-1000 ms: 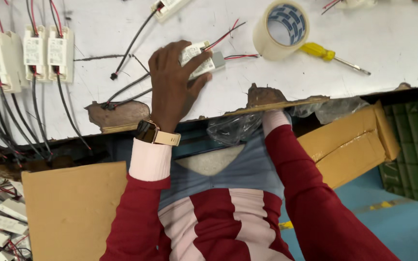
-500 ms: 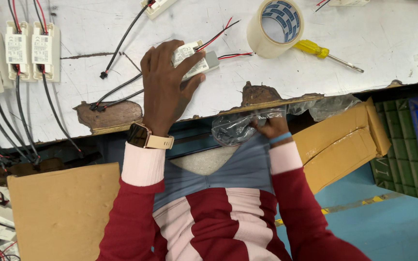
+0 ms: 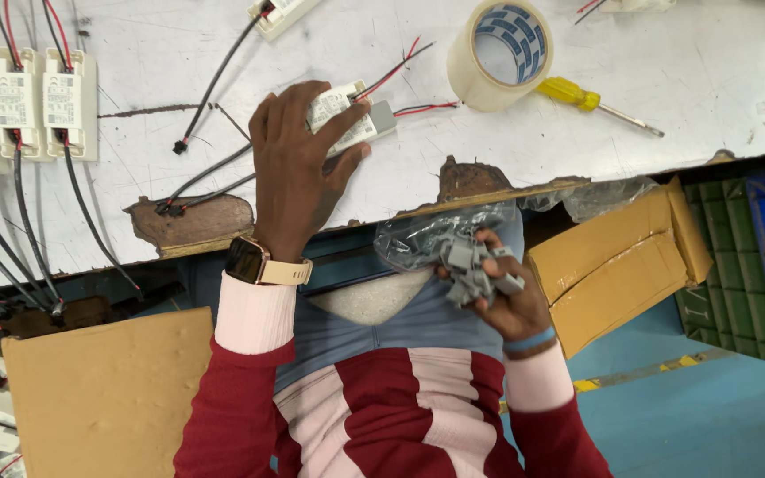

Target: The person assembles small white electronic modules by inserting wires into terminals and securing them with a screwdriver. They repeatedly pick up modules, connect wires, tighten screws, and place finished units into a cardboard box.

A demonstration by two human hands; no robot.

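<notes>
Our left hand [image 3: 298, 168] lies palm down on the white worktop [image 3: 710, 80], its grip pressing a small white driver module [image 3: 340, 118] flat against the surface; a grey end cap [image 3: 382, 117] and red and black wires [image 3: 400, 66] stick out past the fingertips. Below the worktop's chipped edge, our right hand [image 3: 502, 292] is cupped in front of our lap, its grip clenched on a handful of small grey plastic clips [image 3: 475, 270], just beside a clear plastic bag [image 3: 427, 237] that hangs under the edge. A roll of tape [image 3: 499, 53] stands near the module, with a yellow-handled screwdriver [image 3: 591, 99] just beside it. Two more white modules [image 3: 42, 102] lie at the far left, black cables trailing from them. Cardboard boxes [image 3: 617, 261] sit to our right, near the floor.
</notes>
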